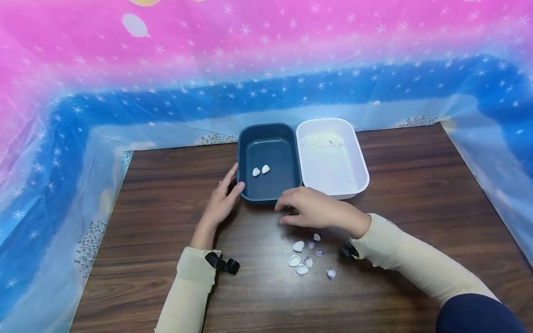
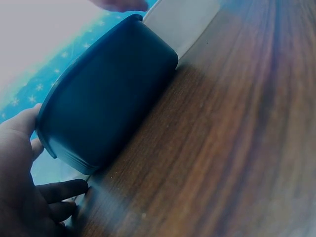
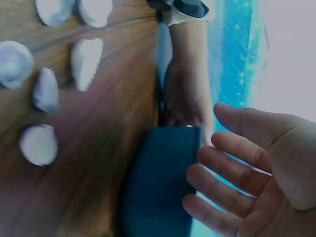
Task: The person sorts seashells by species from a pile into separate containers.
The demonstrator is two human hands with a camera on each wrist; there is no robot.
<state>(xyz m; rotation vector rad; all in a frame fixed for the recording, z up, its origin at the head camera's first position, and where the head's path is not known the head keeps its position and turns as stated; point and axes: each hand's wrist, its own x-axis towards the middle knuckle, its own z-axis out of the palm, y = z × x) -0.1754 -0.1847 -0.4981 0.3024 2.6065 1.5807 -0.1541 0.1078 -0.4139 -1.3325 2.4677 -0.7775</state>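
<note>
Your thin, curved, white-and-purple seashells (image 1: 294, 261) lie on the brown wood-grain table (image 1: 154, 222); two white seashells (image 1: 265, 169) sit in the smooth, round-cornered, dark blue-grey box (image 1: 275, 186). They look light and easy to chip: pinch the edges softly. Your right hand (image 1: 317, 208), fingers loosely apart, holds nothing. Your left hand (image 1: 216, 205) touches the box's side, fingers spread.

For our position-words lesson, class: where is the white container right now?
In the head view, the white container stands near the far edge of the wooden table, immediately right of the dark container and beyond the right hand.
</note>
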